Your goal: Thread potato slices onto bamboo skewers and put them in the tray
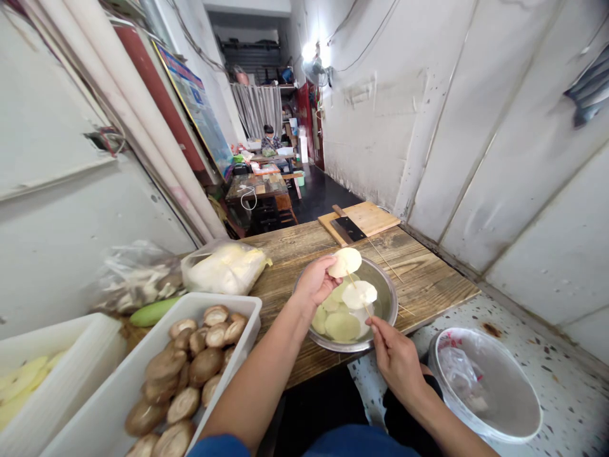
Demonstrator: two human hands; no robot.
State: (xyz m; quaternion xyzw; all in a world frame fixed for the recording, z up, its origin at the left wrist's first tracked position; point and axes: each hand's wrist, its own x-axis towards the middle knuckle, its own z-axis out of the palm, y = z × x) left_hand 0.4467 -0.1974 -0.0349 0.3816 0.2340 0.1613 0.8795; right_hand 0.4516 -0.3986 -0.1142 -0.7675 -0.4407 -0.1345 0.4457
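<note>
Above a metal bowl (392,303), my left hand (316,279) pinches a pale round potato slice (348,261) by its edge. My right hand (392,346) grips the lower end of a thin bamboo skewer (368,311). That skewer carries a second slice (360,294), and its upper end meets the slice in my left hand; whether it has pierced that one I cannot tell. More potato slices (342,326) lie in the bowl, apparently in water. Loose skewers (386,260) rest on the wooden table right of the bowl.
A cleaver (349,228) lies on a cutting board (375,219) at the table's far side. To the left stand a white tub of mushrooms (254,308), a tub of slices (102,330) and plastic bags (223,270). A lined bin (535,412) stands right. Someone sits far back.
</note>
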